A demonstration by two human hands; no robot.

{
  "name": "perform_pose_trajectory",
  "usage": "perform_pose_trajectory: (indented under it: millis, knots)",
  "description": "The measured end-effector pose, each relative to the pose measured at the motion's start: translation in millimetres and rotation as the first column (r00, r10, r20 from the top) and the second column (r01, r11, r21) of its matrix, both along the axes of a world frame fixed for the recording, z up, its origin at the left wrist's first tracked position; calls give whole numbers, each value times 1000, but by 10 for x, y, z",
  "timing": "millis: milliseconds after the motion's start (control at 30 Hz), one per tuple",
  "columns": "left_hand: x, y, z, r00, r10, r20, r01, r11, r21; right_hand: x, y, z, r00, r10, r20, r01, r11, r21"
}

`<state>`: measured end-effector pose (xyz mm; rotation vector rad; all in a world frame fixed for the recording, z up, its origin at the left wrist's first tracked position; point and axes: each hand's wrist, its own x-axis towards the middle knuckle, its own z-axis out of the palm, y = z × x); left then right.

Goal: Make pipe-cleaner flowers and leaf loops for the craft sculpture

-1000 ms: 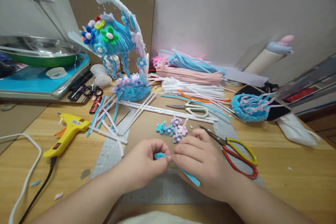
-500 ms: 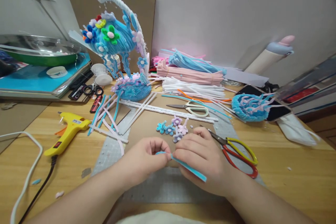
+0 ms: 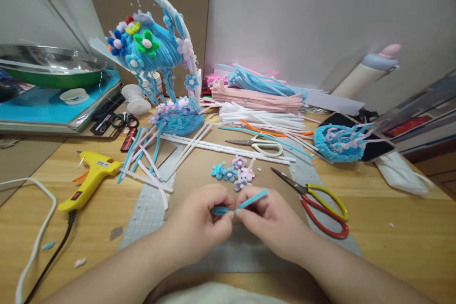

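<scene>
a metal bowl was set at the left edge; a pink-topped cylinder was placed upper right.

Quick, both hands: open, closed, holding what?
Left hand: closed, fingers pinching the looped part of a blue pipe cleaner.
Right hand: closed, pinching the same blue pipe cleaner, its straight end sticking out past the grip.

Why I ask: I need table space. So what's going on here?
Someone is handling a blue pipe cleaner: the left hand grips one part and a free end sticks up from the right hand. Five small flowers lie beyond, on cardboard. The red-and-yellow scissors lie to the right and the yellow glue gun to the left.
</scene>
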<state>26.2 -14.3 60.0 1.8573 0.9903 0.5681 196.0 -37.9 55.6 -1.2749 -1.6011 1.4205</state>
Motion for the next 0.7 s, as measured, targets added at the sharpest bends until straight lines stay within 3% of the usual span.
perform_pose_trajectory:
  millis: [33,67,100,167,200,233,267,333,367,400,433,467,500,533,567,600,700]
  knots:
    - [-7,1,12,999,-40,-13,41,995,96,-14,12,-19,987,-46,-151,14,979,-202]
    - [-15,3,23,996,-84,-19,86,980,177,-23,27,-34,950,-88,-300,-40,916,-399]
    - [-24,5,32,992,-127,-20,128,962,243,-27,42,-42,892,-133,-432,-149,816,-559]
    - [-40,9,51,988,-157,-9,151,933,328,-23,55,-37,776,-233,-586,-370,585,-722]
    - [-47,9,62,990,-140,13,128,934,335,-18,49,-22,750,-255,-610,-422,525,-739]
    - [-53,7,75,993,-105,48,85,946,313,-11,32,1,750,-249,-612,-419,537,-732]
    - [-57,5,88,994,-57,90,32,964,262,-4,4,29,774,-216,-595,-363,618,-697]
    - [-61,-2,115,986,48,160,-67,991,115,10,-73,95,891,-77,-447,-153,876,-457]
    - [-61,-6,126,980,88,181,-96,995,39,16,-115,127,951,-16,-309,-52,976,-211]
    - [-58,-9,135,974,115,193,-112,993,-26,20,-153,157,989,-1,-148,14,996,89]
    - [-55,-11,139,971,131,200,-118,990,-78,23,-183,181,999,-38,1,34,924,380]
    - [-50,-12,140,970,137,201,-115,986,-119,23,-203,199,988,-107,113,16,793,609]
    - [-44,-11,138,971,136,199,-106,982,-154,21,-212,208,966,-182,185,-21,658,753]
    - [-38,-9,133,972,131,196,-95,979,-182,18,-210,210,942,-242,232,-59,561,826]
    - [-32,-7,127,972,128,195,-88,975,-205,14,-201,206,921,-279,272,-96,514,852]
    - [-26,-6,121,972,129,198,-83,971,-224,10,-187,196,903,-297,310,-128,505,854]
    - [-13,-6,102,965,139,224,-75,959,-272,11,-148,164,878,-290,380,-177,542,822]
